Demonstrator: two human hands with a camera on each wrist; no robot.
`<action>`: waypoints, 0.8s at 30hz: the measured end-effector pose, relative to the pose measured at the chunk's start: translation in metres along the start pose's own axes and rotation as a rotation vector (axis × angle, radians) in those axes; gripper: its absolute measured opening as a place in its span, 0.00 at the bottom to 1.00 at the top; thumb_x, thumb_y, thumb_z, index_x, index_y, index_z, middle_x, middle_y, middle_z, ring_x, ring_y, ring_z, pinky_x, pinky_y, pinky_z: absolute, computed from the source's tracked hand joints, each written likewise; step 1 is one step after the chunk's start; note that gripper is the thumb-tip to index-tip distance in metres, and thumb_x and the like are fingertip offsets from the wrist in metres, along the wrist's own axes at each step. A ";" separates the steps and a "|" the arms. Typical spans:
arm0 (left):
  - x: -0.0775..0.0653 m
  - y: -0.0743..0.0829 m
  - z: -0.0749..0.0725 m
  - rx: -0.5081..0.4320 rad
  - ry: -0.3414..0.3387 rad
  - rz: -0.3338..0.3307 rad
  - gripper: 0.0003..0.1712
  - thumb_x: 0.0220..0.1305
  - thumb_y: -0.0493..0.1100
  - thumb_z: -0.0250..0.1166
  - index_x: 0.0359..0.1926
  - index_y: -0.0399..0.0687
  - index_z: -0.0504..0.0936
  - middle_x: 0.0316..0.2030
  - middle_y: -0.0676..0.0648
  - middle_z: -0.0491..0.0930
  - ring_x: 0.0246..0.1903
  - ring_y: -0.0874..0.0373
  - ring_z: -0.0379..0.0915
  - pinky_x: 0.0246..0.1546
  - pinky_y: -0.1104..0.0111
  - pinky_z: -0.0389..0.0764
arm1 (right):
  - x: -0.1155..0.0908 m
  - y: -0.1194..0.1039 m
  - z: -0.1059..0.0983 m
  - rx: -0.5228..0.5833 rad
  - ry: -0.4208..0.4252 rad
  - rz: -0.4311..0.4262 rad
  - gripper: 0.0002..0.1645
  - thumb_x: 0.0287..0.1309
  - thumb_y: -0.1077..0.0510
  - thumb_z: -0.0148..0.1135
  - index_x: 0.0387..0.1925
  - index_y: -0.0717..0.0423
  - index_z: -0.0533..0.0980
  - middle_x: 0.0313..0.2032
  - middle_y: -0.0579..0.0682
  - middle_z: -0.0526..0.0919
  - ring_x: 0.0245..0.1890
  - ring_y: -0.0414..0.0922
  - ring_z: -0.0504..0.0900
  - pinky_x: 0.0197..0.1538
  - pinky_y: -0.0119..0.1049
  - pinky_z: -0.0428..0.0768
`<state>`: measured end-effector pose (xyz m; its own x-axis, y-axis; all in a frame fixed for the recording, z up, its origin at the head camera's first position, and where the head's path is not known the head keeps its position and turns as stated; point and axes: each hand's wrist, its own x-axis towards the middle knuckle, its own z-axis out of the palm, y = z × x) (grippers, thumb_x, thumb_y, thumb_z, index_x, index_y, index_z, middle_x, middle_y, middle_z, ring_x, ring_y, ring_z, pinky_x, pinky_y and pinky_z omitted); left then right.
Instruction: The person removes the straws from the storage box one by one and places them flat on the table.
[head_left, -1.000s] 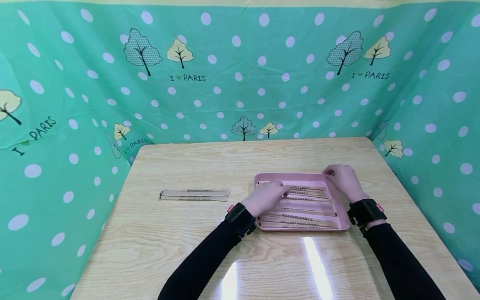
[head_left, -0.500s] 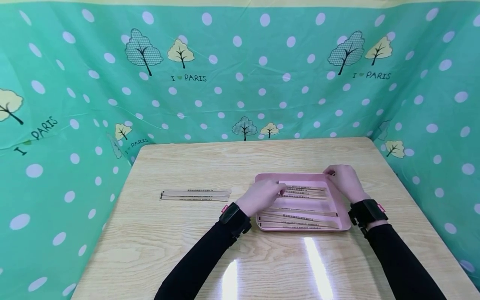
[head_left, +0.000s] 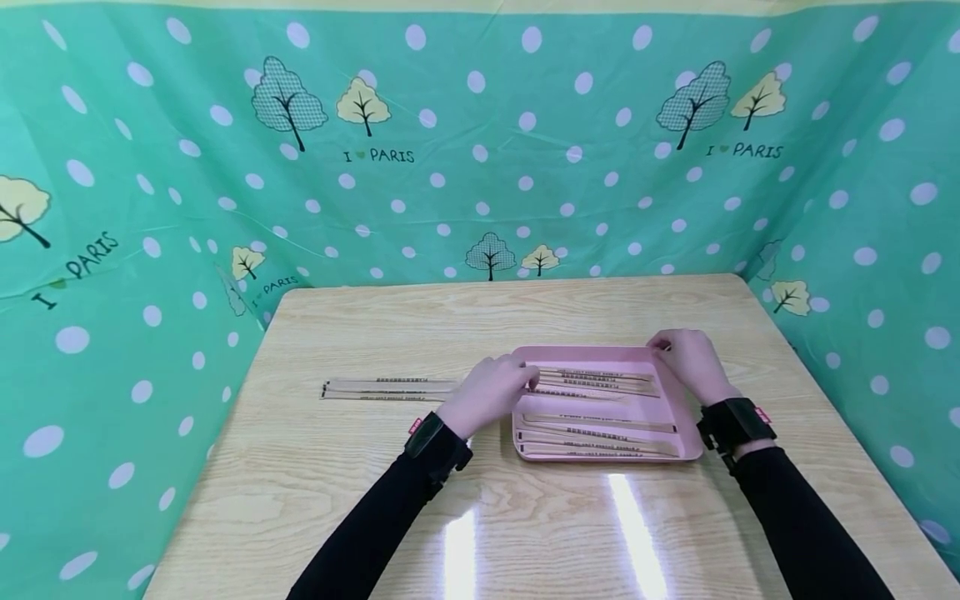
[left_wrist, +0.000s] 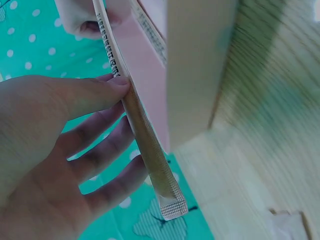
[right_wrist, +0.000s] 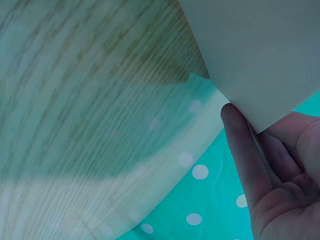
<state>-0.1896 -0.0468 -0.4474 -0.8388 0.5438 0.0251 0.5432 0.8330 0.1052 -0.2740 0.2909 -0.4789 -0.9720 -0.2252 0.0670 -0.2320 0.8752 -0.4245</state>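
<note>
Straw in L hand, axis L–R

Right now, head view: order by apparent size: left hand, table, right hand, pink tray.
1. Table
2. Pink tray
3. Left hand and right hand: look alike, too close to rank.

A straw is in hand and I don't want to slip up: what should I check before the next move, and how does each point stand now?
1. Straw pinched by the left hand: ok.
2. Tray resting on the table: ok.
3. Right hand holding the tray's far right corner: ok.
4. Pinched straw clear of the tray: not ok; in the head view its right part is over it.
5. Straws left of the tray side by side: ok.
6. Their right ends lined up: cannot tell; hidden.
</note>
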 end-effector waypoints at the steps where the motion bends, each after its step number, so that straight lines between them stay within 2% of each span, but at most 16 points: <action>1: -0.003 -0.003 0.000 -0.002 0.003 -0.003 0.10 0.74 0.40 0.58 0.47 0.57 0.84 0.43 0.54 0.85 0.43 0.58 0.81 0.40 0.62 0.82 | 0.000 0.000 0.000 -0.001 0.002 -0.001 0.10 0.67 0.68 0.59 0.44 0.67 0.85 0.44 0.67 0.87 0.48 0.64 0.84 0.50 0.57 0.81; 7: -0.019 -0.020 -0.001 -0.005 0.039 -0.020 0.05 0.71 0.42 0.64 0.44 0.56 0.84 0.40 0.53 0.85 0.41 0.55 0.82 0.40 0.60 0.81 | -0.001 0.000 0.000 0.002 0.002 0.001 0.10 0.67 0.68 0.59 0.44 0.67 0.84 0.44 0.67 0.87 0.48 0.65 0.84 0.51 0.58 0.81; 17: -0.052 -0.050 -0.006 -0.023 0.115 -0.068 0.05 0.69 0.40 0.66 0.41 0.56 0.85 0.36 0.52 0.84 0.38 0.55 0.80 0.36 0.60 0.80 | -0.002 0.000 0.001 0.007 0.002 -0.006 0.10 0.67 0.68 0.59 0.44 0.68 0.84 0.44 0.68 0.87 0.48 0.65 0.84 0.50 0.58 0.81; 24: -0.069 -0.066 -0.003 -0.050 0.114 -0.099 0.06 0.67 0.38 0.68 0.41 0.54 0.87 0.35 0.52 0.84 0.35 0.57 0.80 0.35 0.65 0.81 | -0.001 -0.001 0.000 0.013 -0.004 0.002 0.10 0.67 0.68 0.59 0.44 0.67 0.84 0.44 0.67 0.87 0.48 0.64 0.84 0.51 0.58 0.80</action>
<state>-0.1678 -0.1395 -0.4534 -0.8883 0.4421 0.1245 0.4577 0.8743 0.1616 -0.2726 0.2907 -0.4787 -0.9723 -0.2253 0.0627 -0.2297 0.8700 -0.4362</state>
